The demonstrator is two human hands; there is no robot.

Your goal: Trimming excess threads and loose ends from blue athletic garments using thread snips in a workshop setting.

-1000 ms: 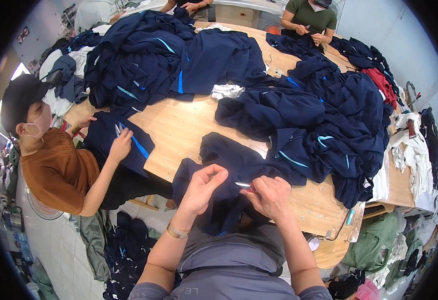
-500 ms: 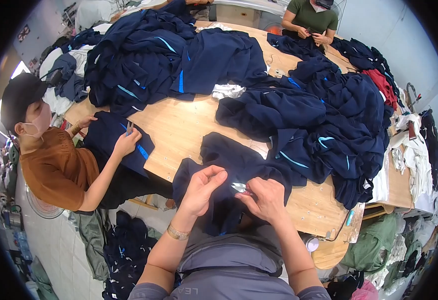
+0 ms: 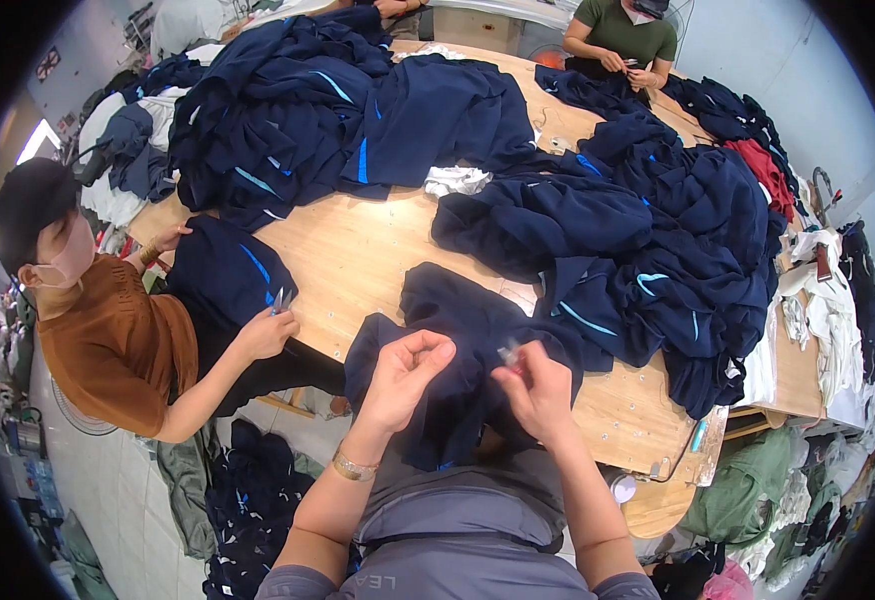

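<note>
The pale wooden table (image 3: 388, 235) filled the middle of the room. A great pile of navy clothes (image 3: 268, 120) with blue strips covered its far left part, and a second navy heap (image 3: 648, 240) lay on the right. On the left a co-worker in a brown top (image 3: 108, 345) bent over a navy cloth (image 3: 218, 265); farther off, at the far side, sat someone in a green shirt (image 3: 626, 38).

Nearest the person lay one dark garment (image 3: 458, 300), spread over the table's near edge and hanging down in front of the body, below both hands. The left hand (image 3: 408, 380) was above it, thumb and forefinger drawn close together; I could not tell whether anything was pinched there. The right hand (image 3: 540, 395), just beside it but apart, was curled around a small pair of scissors (image 3: 509, 353), too blurred for me to see how the blades stood. A white cloth (image 3: 456, 180) lay crumpled between the piles, and a metallic band (image 3: 356, 466) circled the left wrist.
</note>
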